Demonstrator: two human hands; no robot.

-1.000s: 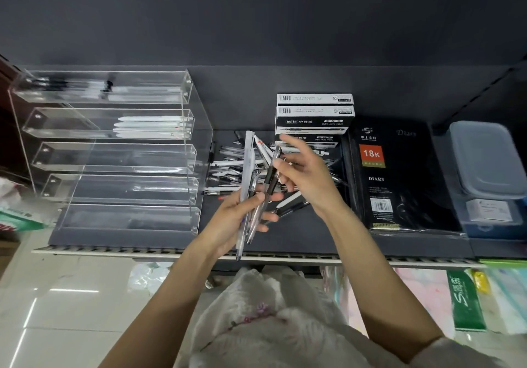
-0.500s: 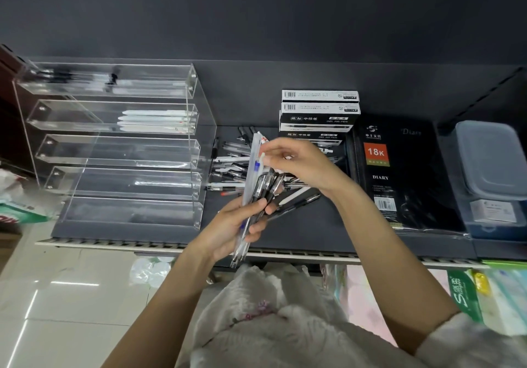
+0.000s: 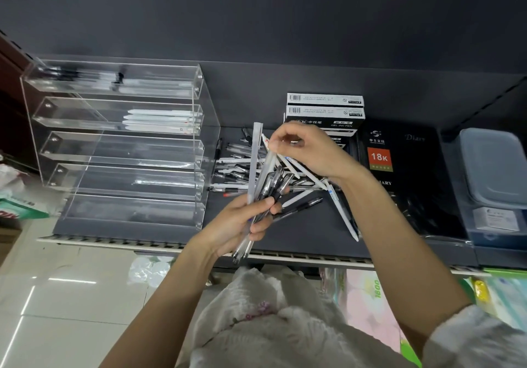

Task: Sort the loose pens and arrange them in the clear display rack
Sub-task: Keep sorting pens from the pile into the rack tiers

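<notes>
Slim plastic pens (image 3: 266,185) bunched in left hand (image 3: 236,225)

Person, head-camera view: left hand (image 3: 239,222) and right hand (image 3: 308,150), both bare, no rings, watch or gloves visible. Forearms bare. White short sleeve (image 3: 467,339) at right upper arm. White crinkled-fabric garment (image 3: 256,325) on torso, small pink floral motif at front.
</notes>
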